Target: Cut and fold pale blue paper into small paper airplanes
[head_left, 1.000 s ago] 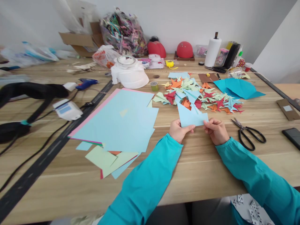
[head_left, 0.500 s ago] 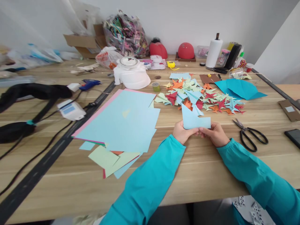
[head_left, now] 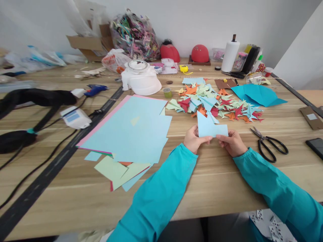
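Observation:
Between my two hands is a light-blue piece of paper (head_left: 212, 129), with a tall pointed part on its left and a lower flat part on its right. My left hand (head_left: 194, 139) pinches its lower left edge, thumb in front. At the lower right edge, my right hand (head_left: 232, 142) grips it the same way; the fingers behind the paper are partly hidden. Just beyond lies a pile of folded paper cranes (head_left: 214, 101) in green, orange, red and blue. Black-handled scissors (head_left: 271, 144) rest to the right of my right hand.
Large blue paper sheets (head_left: 128, 131) are stacked on the left, with green offcuts (head_left: 113, 171) below them. A teal folded sheet (head_left: 259, 95) lies behind the scissors. A blue glue gun (head_left: 96, 90), a white cap (head_left: 142, 80) and a phone (head_left: 315, 147) are also on the table.
My hands have drawn slightly apart along the lower edge of the blue paper, so the thumbs no longer meet. The paper has shifted a little to the right.

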